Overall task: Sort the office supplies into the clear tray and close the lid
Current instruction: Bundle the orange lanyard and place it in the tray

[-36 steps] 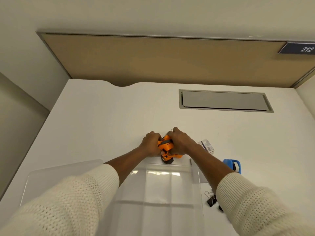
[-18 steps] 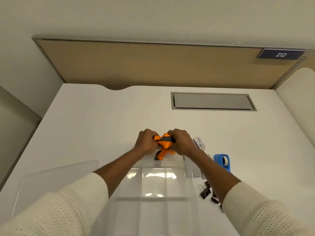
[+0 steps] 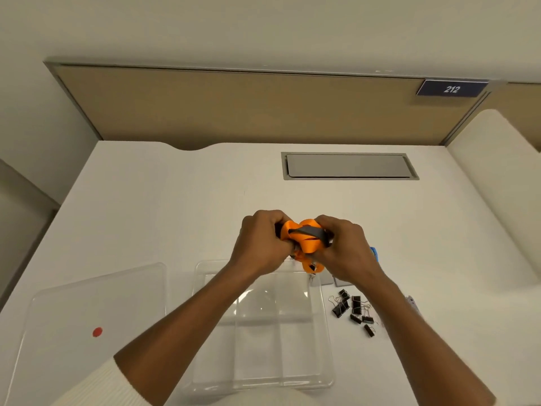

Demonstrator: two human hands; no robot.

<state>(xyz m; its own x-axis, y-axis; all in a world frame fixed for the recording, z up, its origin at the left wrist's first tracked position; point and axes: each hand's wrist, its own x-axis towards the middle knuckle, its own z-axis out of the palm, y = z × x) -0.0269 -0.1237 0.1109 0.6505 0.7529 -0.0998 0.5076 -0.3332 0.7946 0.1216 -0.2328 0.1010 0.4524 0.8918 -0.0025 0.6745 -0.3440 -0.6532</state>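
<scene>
Both hands are raised above the white surface [image 3: 146, 206], over the far edge of the clear plastic compartment tray [image 3: 322, 332]. The left hand [image 3: 260, 244] and right hand [image 3: 345, 250] are each closed around a bunched orange fabric strap with a dark grey band [image 3: 304, 235], held between them; a loop of it hangs toward the tray's far rim. The tray's divided compartments appear empty. Its clear flat lid with a red dot [image 3: 87, 317] lies on the surface to the left, apart from the tray. A cluster of black binder clips [image 3: 354, 310] lies just right of the tray. A blue object [image 3: 374, 253] shows partly behind the right hand. A grey recessed panel [image 3: 348, 166] sits at the far right of the surface. A tan partition board [image 3: 234, 106] backs the surface, bearing a dark plate marked 212 [image 3: 452, 88].
</scene>
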